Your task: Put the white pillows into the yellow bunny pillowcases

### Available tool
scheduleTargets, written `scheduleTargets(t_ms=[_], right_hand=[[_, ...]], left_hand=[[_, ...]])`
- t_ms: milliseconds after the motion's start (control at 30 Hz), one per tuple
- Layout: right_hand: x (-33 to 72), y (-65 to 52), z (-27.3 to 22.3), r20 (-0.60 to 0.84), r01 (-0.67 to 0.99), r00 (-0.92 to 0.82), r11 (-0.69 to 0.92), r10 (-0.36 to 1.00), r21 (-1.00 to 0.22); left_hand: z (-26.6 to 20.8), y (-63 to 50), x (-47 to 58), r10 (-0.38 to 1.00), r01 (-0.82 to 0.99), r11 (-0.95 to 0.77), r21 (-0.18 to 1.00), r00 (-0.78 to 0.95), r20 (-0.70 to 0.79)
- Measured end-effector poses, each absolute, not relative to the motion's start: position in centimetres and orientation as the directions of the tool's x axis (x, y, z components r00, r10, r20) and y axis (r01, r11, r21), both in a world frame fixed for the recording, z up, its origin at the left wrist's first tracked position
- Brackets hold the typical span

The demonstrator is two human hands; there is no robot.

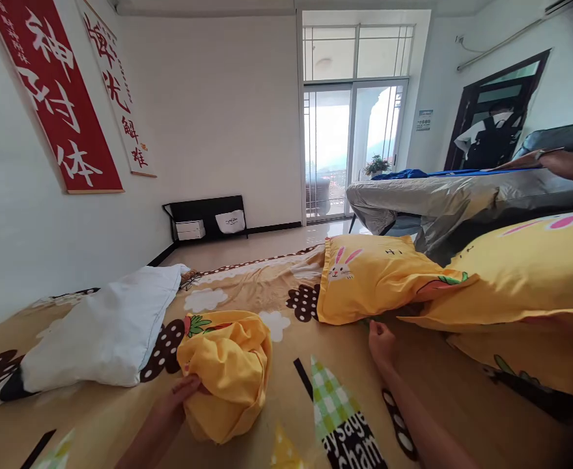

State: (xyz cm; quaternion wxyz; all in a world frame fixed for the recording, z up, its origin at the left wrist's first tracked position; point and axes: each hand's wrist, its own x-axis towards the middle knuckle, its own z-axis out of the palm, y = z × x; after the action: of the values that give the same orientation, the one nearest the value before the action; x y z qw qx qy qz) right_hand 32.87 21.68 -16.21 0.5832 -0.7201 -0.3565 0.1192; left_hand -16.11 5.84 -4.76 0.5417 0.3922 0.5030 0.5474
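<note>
A crumpled yellow pillowcase [228,371] with a carrot-leaf print lies bunched on the patterned bedsheet [286,345]. At its left side, my left hand [186,391] pinches a fold of the cloth between thumb and fingers. My right hand [382,340] is closed just below the front edge of a yellow pillow [364,277] printed with a white rabbit. Whatever its fingertips hold, if anything, is too small to make out. A larger yellow pillow [525,273] lies to the right of it, partly overlapping. Left of the pillowcase rests a white pillow [101,326].
Behind the pillows stands a table under a grey plastic cover [413,195]; another person's arm [567,166] reaches over it. A person with a black backpack [494,140] is by the doorway. A low black rack [208,218] stands against the far wall.
</note>
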Motion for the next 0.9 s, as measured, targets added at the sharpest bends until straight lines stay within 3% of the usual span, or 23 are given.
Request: scheduleTargets(t_ms=[100,200,300,367,400,467,567,667,767,833,900], right_hand=[[27.9,18.4,-15.5,0.246,0.430,0.544,-0.015,0.802,-0.903],[21.4,15.2,-14.3,0.198,0.440,0.201,0.092,0.959,-0.893],[14.9,12.5,-12.8,0.018,0.382,-0.240,0.112,0.971,-0.917],[11.4,11.2,-12.1,0.012,0.401,-0.426,0.200,0.905,-0.894],[10.1,10.7,-12.0,0.053,0.427,-0.468,0.278,0.882,-0.861],[8.1,9.9,-12.0,0.143,0.477,-0.517,0.423,0.844,-0.770],[7.0,8.8,-12.0,0.178,0.507,-0.542,0.489,0.821,-0.710],[8.8,7.2,-11.0,0.206,0.486,-0.594,0.551,0.778,-0.678],[12.9,5.9,-8.8,0.087,0.416,-0.753,0.574,0.652,-0.705],[15.8,5.8,-7.3,-0.107,0.444,-0.775,0.415,0.623,-0.795],[17.8,6.5,-6.2,-0.198,0.464,-0.631,0.161,0.750,-0.871]], left_hand=[[-6.1,2.3,-14.7,0.975,0.143,0.060,0.988,0.202,-0.088],[-5.1,-1.1,-12.5,0.852,0.414,-0.196,0.889,0.521,-0.055],[-3.0,-3.8,-10.5,0.575,0.456,-0.444,0.771,0.805,-0.145],[-1.9,-4.3,-10.0,0.453,0.413,-0.529,0.741,0.876,-0.165],[-1.7,-3.9,-10.2,0.476,0.409,-0.537,0.738,0.869,-0.135],[-2.3,-1.9,-11.4,0.679,0.468,-0.495,0.732,0.734,-0.010],[-6.0,2.9,-14.7,0.946,0.661,-0.325,0.676,0.244,0.215],[-10.8,7.1,-17.9,0.989,0.831,-0.051,0.553,-0.037,0.146],[-13.4,9.0,-19.5,0.998,0.876,0.008,0.481,-0.039,0.056],[-13.5,9.4,-19.5,0.998,0.875,-0.062,0.480,0.041,0.055],[-12.8,9.4,-18.7,0.988,0.861,-0.156,0.484,0.146,0.058]])
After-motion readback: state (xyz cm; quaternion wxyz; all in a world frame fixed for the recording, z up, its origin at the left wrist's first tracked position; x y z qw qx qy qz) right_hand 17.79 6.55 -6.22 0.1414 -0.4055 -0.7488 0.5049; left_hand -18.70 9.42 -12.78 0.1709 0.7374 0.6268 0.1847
